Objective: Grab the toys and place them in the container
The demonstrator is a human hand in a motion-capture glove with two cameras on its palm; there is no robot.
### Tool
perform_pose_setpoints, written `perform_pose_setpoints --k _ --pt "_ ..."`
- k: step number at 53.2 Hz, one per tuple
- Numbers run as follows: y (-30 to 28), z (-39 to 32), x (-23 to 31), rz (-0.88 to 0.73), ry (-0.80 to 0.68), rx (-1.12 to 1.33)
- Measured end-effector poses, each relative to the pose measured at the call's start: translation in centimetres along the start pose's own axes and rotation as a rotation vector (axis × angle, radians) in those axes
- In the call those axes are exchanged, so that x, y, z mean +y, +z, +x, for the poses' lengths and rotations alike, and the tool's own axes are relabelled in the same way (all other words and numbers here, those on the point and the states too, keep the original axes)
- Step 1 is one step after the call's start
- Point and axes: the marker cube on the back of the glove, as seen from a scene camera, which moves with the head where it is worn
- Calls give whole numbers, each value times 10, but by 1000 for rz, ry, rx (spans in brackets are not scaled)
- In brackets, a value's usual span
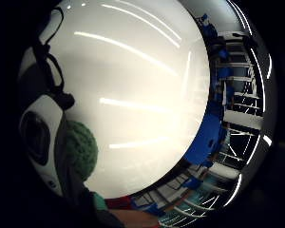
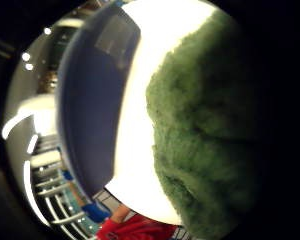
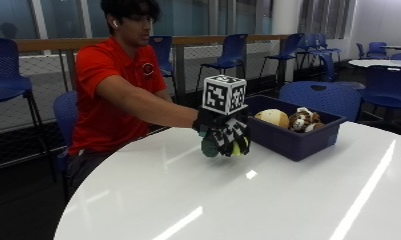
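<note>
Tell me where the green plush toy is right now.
In the outside view the green plush toy is held in the gloved right hand, above the white table, just short of the blue container.

1. The tabletop (image 3: 253, 200) is round, white and glossy, with light streaks reflected across it.
2. A dark blue container (image 3: 300, 137) sits directly on it, near the far edge, with plush toys (image 3: 290, 120) inside.
</note>
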Motion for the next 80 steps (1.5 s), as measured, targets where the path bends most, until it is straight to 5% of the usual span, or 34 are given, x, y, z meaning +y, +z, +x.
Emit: perform_pose_setpoints --k 33,62,70,80 --pt "-155 -78 -1 170 -96 -18" --pt "-168 -220 1 166 -275 -40" --pt "-163 -239 3 171 -451 0" --pt "-149 -240 -8 110 -365 31"
